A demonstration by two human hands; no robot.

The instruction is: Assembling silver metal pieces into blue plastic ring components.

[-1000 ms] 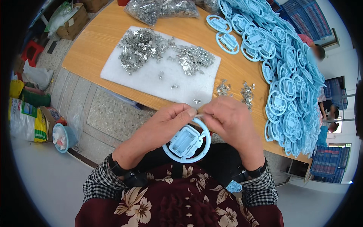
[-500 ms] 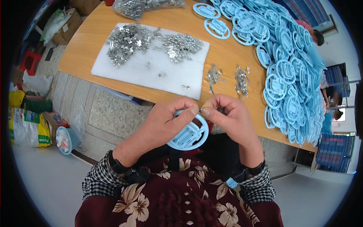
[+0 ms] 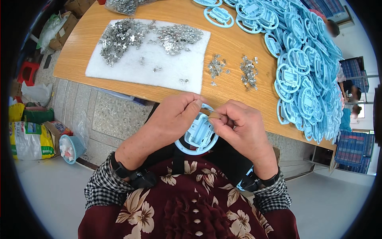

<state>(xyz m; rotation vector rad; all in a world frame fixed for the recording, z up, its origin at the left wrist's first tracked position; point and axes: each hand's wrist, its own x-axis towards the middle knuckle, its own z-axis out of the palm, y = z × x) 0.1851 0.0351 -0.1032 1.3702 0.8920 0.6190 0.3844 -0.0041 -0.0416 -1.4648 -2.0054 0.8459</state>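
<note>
Just off the near edge of the tabletop, above my lap, I hold a light-blue plastic wheel-shaped piece between my two hands. My left hand pinches the top of its rim between thumb and curled fingers. My right hand meets the rim from the other side, thumb and forefinger pressed together on something slim and small; I cannot tell what it is. The piece shows its recessed centre upward, framed by the round rim.

Toward the left end of the tabletop, close to the near edge, lies a white foam pad bearing two heaps of small silvery metal clips: a larger, looser heap near the pad's far left corner and a flatter one near its far right corner. A few stray clips lie apart on the foam toward its near edge. On the bare wood beyond the pad's right edge sit two smaller clusters of metal bits, one just beside the pad, the other farther right.

A deep pile of matching blue wheels crowds the tabletop's right edge down to its near right corner. Farther back, by the left edge, rests a clear bag of metal parts.
</note>
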